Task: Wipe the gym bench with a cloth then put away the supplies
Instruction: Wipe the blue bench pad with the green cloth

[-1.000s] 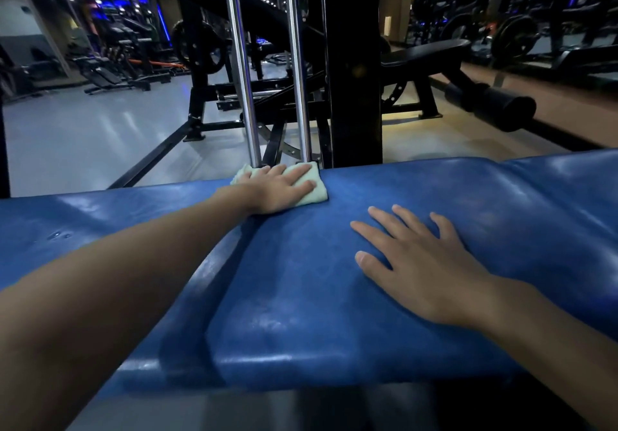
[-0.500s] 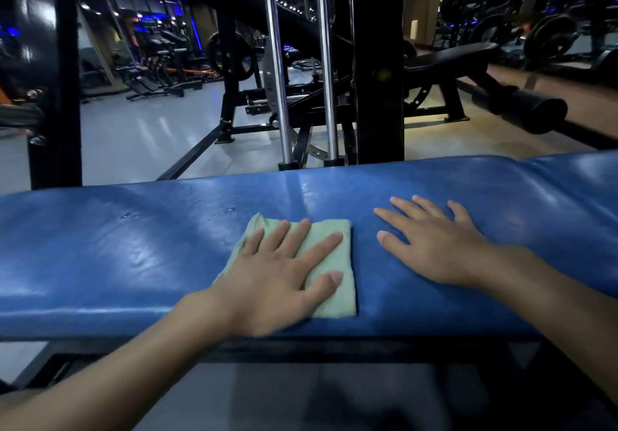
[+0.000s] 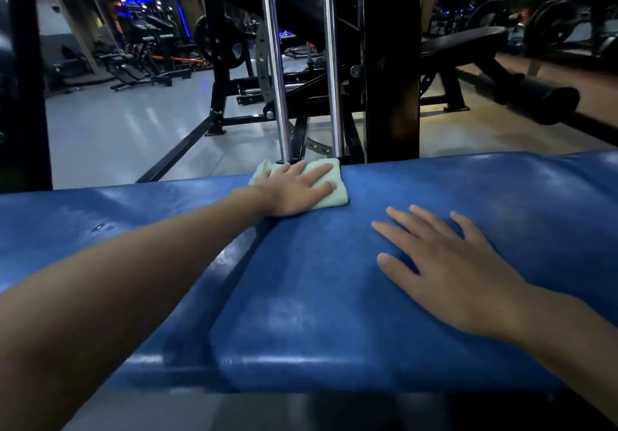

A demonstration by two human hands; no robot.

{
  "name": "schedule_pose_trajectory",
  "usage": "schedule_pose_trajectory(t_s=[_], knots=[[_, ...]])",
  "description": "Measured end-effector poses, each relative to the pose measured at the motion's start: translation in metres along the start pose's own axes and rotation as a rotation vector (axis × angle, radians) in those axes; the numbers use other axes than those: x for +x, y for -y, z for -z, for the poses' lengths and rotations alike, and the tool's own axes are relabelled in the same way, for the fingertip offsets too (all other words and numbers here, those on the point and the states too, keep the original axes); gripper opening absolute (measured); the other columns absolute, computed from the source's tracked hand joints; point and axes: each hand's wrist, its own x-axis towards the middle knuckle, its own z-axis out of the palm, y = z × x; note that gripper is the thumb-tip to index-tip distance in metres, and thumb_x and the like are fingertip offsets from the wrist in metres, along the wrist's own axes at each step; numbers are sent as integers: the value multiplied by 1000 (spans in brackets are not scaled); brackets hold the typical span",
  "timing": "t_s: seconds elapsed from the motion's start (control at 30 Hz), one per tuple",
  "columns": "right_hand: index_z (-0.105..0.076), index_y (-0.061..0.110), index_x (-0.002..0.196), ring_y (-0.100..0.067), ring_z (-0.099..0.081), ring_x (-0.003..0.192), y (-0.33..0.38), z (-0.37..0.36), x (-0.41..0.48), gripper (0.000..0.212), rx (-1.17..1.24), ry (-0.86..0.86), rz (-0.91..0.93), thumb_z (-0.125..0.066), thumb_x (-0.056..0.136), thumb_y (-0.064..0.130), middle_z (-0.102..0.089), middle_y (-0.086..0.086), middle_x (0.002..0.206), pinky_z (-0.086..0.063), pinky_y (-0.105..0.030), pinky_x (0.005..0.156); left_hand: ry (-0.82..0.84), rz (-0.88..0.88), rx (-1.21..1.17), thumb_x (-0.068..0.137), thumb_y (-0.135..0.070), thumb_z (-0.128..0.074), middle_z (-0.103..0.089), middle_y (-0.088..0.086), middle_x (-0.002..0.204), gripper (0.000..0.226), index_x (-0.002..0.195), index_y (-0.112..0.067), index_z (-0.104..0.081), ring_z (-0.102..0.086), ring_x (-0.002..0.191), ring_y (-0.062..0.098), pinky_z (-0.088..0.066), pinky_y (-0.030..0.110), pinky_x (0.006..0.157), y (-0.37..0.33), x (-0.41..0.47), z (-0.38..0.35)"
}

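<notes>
Dim gym, blue desk [image 3: 301, 297] up front: left grip [image 3: 294, 189] lies flat, fingers straight, pressing the green cloth [image 3: 337, 193] at the far edge. Right grip [image 3: 451, 263] is spread flat, holding nothing. Push further and the cloth could slide off toward the steel posts [image 3: 277, 96]!
</notes>
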Motion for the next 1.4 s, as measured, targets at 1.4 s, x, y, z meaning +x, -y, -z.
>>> schedule_pose_trajectory(t_s=[1.4], knots=[[-9, 45, 153, -2, 8, 149, 35, 0, 11, 68, -10, 11, -56, -6, 87, 62, 1, 20, 163, 3, -44, 121, -31, -35, 8, 88, -75, -7, -4, 5, 167, 67, 151, -54, 3, -3, 153, 30, -3, 56, 119, 24, -32, -14]])
